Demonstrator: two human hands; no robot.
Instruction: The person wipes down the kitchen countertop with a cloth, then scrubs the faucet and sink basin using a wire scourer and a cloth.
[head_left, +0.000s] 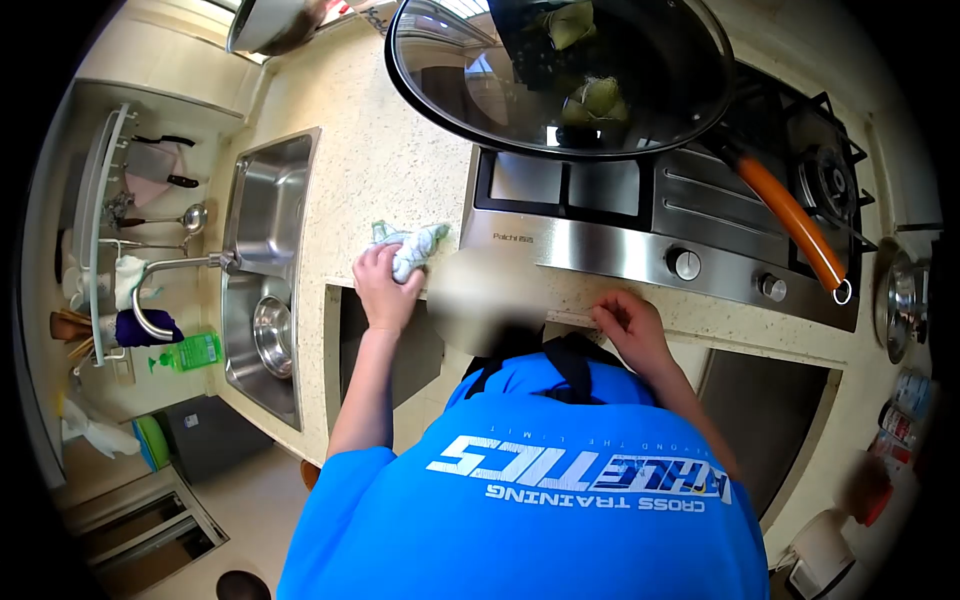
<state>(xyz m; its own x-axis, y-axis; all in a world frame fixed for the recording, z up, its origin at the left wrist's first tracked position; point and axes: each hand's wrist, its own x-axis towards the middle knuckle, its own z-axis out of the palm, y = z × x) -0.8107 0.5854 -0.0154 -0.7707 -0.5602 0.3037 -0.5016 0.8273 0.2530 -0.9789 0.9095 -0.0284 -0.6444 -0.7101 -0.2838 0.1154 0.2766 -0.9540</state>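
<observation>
My left hand (388, 290) is closed on a crumpled light green and white cloth (415, 250) that lies on the speckled countertop (355, 190), between the sink and the gas stove. At the counter's front edge, below the stove's front panel, rests my right hand (632, 325) with its fingers curled in and nothing visible in it. A large pan (560, 75) with a glass lid sits on the stove (600, 240), its orange handle (790, 215) pointing toward the lower right.
On the left is a double sink (268, 205) with a metal bowl (272, 335) and a curved faucet (150, 300). Beyond it are a utensil rack (100, 240) and a green soap bottle (190, 352). Stacked metal bowls (900, 305) and bottles (905, 400) stand at the right.
</observation>
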